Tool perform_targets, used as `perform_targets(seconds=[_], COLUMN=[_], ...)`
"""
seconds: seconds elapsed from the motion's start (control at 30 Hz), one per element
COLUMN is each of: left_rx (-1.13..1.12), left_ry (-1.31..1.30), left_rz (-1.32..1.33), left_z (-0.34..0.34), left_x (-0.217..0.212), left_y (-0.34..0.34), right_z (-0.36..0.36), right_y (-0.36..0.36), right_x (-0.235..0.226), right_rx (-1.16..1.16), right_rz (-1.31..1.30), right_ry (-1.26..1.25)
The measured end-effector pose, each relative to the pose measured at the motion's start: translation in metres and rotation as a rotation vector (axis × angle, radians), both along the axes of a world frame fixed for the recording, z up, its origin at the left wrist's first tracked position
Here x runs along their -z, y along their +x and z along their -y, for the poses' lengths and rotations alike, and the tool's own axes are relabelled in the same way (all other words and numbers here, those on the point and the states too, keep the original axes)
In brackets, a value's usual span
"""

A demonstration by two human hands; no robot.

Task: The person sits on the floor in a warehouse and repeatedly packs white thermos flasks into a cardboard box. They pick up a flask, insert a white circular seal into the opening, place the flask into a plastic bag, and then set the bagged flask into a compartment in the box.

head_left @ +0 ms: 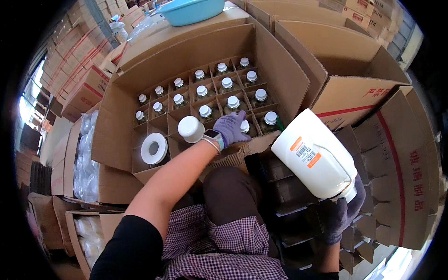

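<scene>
A large cardboard box [186,51] holds several glass bottles with white caps, each standing in a cell of cardboard dividers. My left hand [231,127], in a purple glove, reaches into the near side of the box. Its thumb and fingers sit around the cap of one bottle [244,126]; the bottle's body is mostly hidden. Beside that wrist a white rounded container [190,129] stands in a cell, and a white ring-shaped piece [154,148] lies left of it. My right hand [343,212], also gloved, grips a white jug [310,149] by its narrow end. The jug is tilted and bears an orange barcode label.
Open cardboard boxes [345,91] stand at the right, with folded dividers [373,186] below them. Clear-wrapped goods [86,158] fill boxes at the left. A blue basin [192,11] rests on a carton at the back. Stacked cartons [74,60] rise at the far left.
</scene>
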State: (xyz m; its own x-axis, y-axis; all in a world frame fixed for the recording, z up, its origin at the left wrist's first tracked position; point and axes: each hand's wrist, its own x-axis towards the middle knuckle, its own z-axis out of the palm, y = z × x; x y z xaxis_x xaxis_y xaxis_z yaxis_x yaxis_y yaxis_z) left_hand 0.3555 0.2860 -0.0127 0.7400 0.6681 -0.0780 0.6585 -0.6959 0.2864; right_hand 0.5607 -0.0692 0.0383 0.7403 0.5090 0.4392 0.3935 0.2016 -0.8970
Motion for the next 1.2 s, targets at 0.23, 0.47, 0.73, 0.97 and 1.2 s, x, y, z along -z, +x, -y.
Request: perform_targets(seconds=[0.23, 0.47, 0.73, 0.97, 1.2], left_rx=[0.136, -0.034, -0.087, -0.325, -0.598], left_ry=[0.070, 0.182, 0.442, -0.026, -0.108], left_rz=[-0.001, 0.373, 0.609, 0.527, 0.326], left_z=[-0.031, 0.008, 0.192, 0.294, 0.357], left_x=[0.046, -0.039, -0.225, -0.164, -0.095], left_y=[0.011, -0.030, -0.213, -0.276, -0.380], right_z=[-0.007, 0.015, -0.024, -0.074, -0.070], right_y=[-0.018, -0.025, -0.066, -0.145, -0.191], right_x=[-0.027, -0.057, -0.081, -0.069, -0.026], right_rx=[-0.070, 0.037, -0.261, -0.911, -1.093], right_rz=[-0.256, 0.034, -0.036, -0.240, -0.067], right_ry=[0.073, 0.036, 0.149, -0.239, -0.492])
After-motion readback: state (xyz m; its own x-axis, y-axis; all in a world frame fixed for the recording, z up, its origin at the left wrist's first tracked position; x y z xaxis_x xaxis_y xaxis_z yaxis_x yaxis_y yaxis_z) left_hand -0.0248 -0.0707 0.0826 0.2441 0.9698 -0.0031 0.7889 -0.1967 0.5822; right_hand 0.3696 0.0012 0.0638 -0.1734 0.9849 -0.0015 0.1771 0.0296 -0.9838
